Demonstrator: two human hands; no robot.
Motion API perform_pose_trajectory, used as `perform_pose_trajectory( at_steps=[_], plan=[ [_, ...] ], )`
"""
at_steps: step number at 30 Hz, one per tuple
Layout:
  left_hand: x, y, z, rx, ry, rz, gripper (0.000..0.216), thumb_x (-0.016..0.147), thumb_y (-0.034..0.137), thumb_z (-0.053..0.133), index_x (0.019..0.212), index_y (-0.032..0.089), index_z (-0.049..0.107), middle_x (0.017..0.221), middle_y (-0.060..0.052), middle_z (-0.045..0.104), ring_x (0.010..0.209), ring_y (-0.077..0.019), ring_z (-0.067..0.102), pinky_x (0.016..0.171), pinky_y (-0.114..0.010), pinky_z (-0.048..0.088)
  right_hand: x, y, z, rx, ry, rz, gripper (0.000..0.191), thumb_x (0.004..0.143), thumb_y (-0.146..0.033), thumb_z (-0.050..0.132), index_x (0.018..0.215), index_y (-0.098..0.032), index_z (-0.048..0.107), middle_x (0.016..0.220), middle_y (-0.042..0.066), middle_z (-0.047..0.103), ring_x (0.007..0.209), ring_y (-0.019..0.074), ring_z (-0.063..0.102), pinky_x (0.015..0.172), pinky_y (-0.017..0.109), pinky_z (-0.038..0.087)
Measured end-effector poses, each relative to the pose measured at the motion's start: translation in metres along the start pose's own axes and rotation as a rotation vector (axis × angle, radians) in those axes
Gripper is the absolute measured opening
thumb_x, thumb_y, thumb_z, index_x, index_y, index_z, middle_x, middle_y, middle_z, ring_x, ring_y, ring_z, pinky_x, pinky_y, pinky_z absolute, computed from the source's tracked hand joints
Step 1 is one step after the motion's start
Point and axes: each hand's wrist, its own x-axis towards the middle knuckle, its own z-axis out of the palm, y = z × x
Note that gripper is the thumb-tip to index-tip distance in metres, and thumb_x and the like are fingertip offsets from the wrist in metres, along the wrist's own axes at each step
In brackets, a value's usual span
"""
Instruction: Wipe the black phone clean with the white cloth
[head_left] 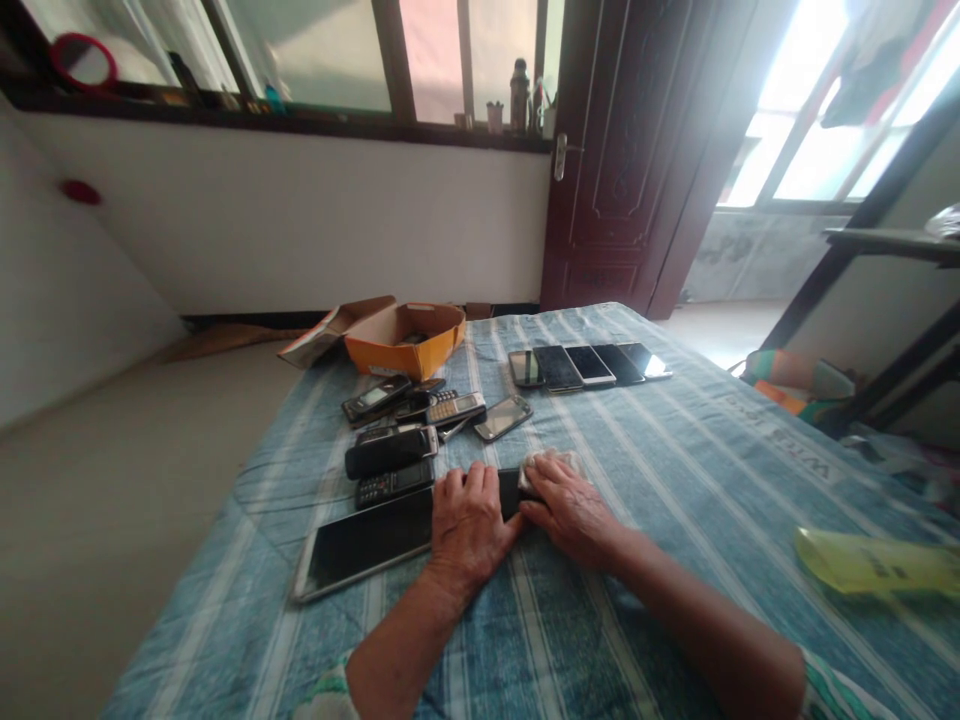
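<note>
The fingers (471,482) of the left hand (465,525) lie close together, bent at the knuckles, over the glossy black screen of the tablet (367,545), a long flat slab with a pale, smooth rim; its thumb points toward the right hand (570,510). Whether the left fingertips grip beneath the edge, I cannot tell. At the right end of the tablet, the right hand's fingers, slightly parted, rest on a crumpled, soft white cloth (577,462); whether they pinch it or only press, I cannot tell. Under the tablet spreads a wrinkled blue cover (660,500) with pale woven stripes.

Just beyond the tablet lies a black keypad phone (394,485), small-buttoned and oblong, then a rounded, dark phone (386,453) and a paler keypad phone (456,407), heaped with others. A grey smartphone (504,418) lies flat beyond the tablet's right end; farther that way is a row of flat, shiny phones (589,368), set edge to edge. Beyond the heap, farthest from the tablet, stands an open orange cardboard box (405,353). Well to the tablet's right lies a translucent yellow plastic piece (874,562)
</note>
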Motion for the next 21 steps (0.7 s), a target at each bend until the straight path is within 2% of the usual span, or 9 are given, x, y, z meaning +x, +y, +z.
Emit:
perform_pose_trajectory(
  at_steps=[3,6,8,10,14,21],
  plan=[
    [0.0,-0.002,0.003,-0.006,0.003,0.017,0.043,0.083,0.054,0.051,0.095,0.014,0.063,0.096,-0.012,0.062,0.086,-0.0289,0.051,0.079,-0.041,0.039,0.015,-0.009,0.003,-0.025,0.012,-0.016,0.028,0.095,-0.035,0.046,0.107,-0.015,0.062,0.115,0.01,0.06,0.113,0.0231,0.049,0.098,0.035,0.036],
    [0.0,-0.004,0.007,-0.019,0.012,0.019,0.04,0.084,0.05,0.053,0.098,0.014,0.063,0.098,-0.011,0.063,0.087,-0.0287,0.051,0.079,-0.041,0.039,0.032,-0.016,0.008,-0.045,0.0,-0.121,0.028,0.099,-0.028,0.038,0.092,-0.018,0.063,0.098,0.006,0.062,0.098,0.0188,0.054,0.092,0.032,0.038],
    [0.0,-0.005,0.007,-0.021,0.017,0.018,0.039,0.084,0.049,0.054,0.098,0.014,0.063,0.098,-0.011,0.063,0.087,-0.0287,0.051,0.079,-0.041,0.039,0.038,-0.016,0.011,-0.045,0.005,-0.184,0.029,0.099,-0.025,0.036,0.089,-0.019,0.062,0.094,0.005,0.062,0.094,0.0174,0.053,0.09,0.031,0.037],
    [0.0,-0.004,0.005,-0.018,0.013,0.02,0.041,0.084,0.05,0.054,0.098,0.014,0.063,0.097,-0.011,0.063,0.086,-0.0289,0.052,0.078,-0.041,0.039,0.037,-0.013,0.012,-0.022,0.022,-0.188,0.028,0.099,-0.026,0.036,0.093,-0.019,0.062,0.096,0.005,0.061,0.096,0.0172,0.052,0.091,0.031,0.036],
    [0.0,-0.001,0.0,-0.014,0.001,0.006,0.044,0.082,0.057,0.055,0.093,0.015,0.063,0.094,-0.011,0.062,0.086,-0.029,0.052,0.078,-0.042,0.039,0.026,0.0,0.007,0.013,0.024,-0.087,0.026,0.099,-0.028,0.039,0.108,-0.017,0.06,0.105,0.007,0.061,0.102,0.0191,0.051,0.094,0.033,0.035],
    [-0.001,0.002,-0.002,-0.017,-0.006,-0.016,0.052,0.073,0.064,0.062,0.092,0.016,0.063,0.094,-0.01,0.062,0.088,-0.0292,0.052,0.079,-0.04,0.039,0.0,0.011,-0.001,-0.061,0.054,0.047,0.027,0.097,-0.026,0.039,0.115,-0.02,0.058,0.114,0.01,0.059,0.108,0.0234,0.049,0.097,0.038,0.036]
  ],
)
